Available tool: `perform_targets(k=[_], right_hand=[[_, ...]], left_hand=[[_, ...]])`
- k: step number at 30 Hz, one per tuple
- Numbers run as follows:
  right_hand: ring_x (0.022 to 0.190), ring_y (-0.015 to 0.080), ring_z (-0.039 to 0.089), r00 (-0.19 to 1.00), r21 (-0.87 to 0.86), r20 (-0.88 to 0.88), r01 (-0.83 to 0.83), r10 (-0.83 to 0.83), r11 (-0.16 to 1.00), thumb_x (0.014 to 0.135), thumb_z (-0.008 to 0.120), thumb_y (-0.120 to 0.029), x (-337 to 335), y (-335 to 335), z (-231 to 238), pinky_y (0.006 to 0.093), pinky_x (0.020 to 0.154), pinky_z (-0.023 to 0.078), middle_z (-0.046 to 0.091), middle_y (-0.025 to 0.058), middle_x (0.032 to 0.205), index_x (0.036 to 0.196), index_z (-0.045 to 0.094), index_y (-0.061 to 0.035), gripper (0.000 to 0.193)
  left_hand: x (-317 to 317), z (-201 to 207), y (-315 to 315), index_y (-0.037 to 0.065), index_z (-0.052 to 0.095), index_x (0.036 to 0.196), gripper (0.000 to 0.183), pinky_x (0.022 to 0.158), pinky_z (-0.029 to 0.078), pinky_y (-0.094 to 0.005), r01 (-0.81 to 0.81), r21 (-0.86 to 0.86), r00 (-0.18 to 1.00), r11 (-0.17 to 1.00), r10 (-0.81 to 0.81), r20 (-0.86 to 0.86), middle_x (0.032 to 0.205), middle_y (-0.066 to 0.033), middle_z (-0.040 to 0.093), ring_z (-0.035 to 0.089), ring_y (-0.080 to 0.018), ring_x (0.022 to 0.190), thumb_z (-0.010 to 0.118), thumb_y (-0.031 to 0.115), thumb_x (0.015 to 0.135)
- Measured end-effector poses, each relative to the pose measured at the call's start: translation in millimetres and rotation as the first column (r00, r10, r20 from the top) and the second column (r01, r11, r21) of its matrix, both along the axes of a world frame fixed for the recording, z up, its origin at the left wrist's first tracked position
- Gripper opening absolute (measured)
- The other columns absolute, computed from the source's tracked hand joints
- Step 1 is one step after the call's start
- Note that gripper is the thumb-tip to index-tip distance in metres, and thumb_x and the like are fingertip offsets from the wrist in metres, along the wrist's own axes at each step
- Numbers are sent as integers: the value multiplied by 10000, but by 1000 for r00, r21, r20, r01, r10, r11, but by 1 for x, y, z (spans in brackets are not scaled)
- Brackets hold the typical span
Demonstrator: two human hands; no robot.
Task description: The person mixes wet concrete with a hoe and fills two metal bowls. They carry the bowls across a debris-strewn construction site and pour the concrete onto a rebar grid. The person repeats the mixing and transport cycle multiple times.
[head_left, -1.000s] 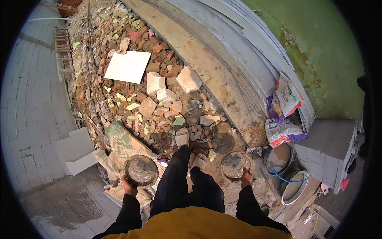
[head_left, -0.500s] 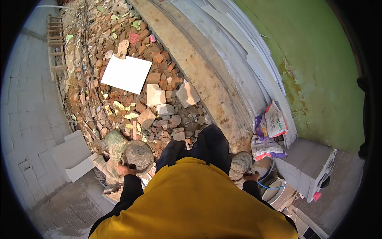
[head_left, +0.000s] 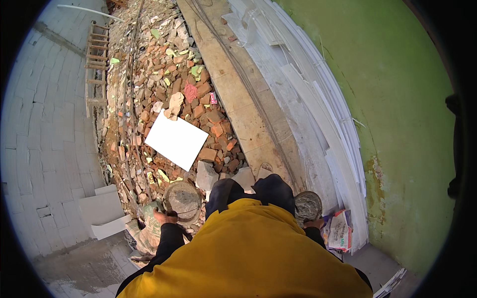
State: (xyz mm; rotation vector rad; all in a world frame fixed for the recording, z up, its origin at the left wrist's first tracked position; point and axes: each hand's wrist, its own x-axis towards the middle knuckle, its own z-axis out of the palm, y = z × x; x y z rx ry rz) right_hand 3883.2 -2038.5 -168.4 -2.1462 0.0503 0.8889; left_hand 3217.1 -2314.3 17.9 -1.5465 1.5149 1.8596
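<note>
By my left side hangs a round bucket [head_left: 183, 199] filled to the rim with grey mortar. My left hand [head_left: 166, 217] is closed at its near edge, around a thin wire handle that crosses the top. On the right, a second mortar-filled bucket [head_left: 308, 205] sits close beside my leg. My right hand [head_left: 313, 224] is closed at that bucket's near rim, its fingers partly hidden by the sleeve. Both dark-sleeved arms reach down along my yellow top.
Broken brick rubble [head_left: 208, 116] covers the ground ahead, with a white panel [head_left: 177, 140] on it. A concrete ledge [head_left: 248, 104] runs along its right. Long white strips [head_left: 318, 114] lean by the green wall [head_left: 397, 124]. A wooden ladder [head_left: 96, 69] stands left; sacks [head_left: 339, 231] lie right.
I have moved forward and both buckets have come along with my hands. The ledge and white panel have shifted in view, and the tubs at the right have gone out of sight.
</note>
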Motion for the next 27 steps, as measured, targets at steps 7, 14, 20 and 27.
perform_targets(k=[7, 14, 20, 27], right_hand=[[776, 161, 455, 885, 136, -464, 46, 23, 990, 925, 422, -542, -171, 287, 84, 383, 724, 408, 566, -18, 986, 1063, 615, -251, 375], [941, 181, 554, 813, 349, -501, -125, 297, 929, 908, 384, -632, -377, 517, 122, 345, 670, 415, 608, -25, 1252, 1234, 614, -242, 558], [1066, 279, 587, 877, 261, -321, -280, 357, 924, 891, 340, -688, -517, 664, 116, 371, 721, 480, 582, 104, 1305, 1400, 451, -103, 784], [1285, 242, 454, 787, -28, -597, -212, 153, 977, 822, 360, -745, -708, 870, 43, 388, 837, 441, 438, 87, 1507, 1477, 392, -146, 888]], left_hand=[[-77, -40, 145, 55, 451, 1370, 676, 1025, 379, -480, -56, -65, 998, 996, 59, 32, 1330, -128, 529, 550, -272, 1140, 437, 562, 923], [-194, -92, 297, 74, 446, 1248, 568, 783, 390, -391, -225, 198, 974, 954, 224, 24, 1138, -81, 451, 433, -205, 906, 480, 535, 919], [-317, -37, 421, 145, 390, 894, 428, 499, 348, -308, -496, -2, 867, 868, 495, 60, 775, -7, 443, 355, -136, 552, 577, 529, 863], [-492, -26, 577, 104, 614, 987, 459, 528, 348, -289, -560, -33, 829, 828, 560, -2, 874, -23, 620, 404, -129, 566, 502, 532, 866]])
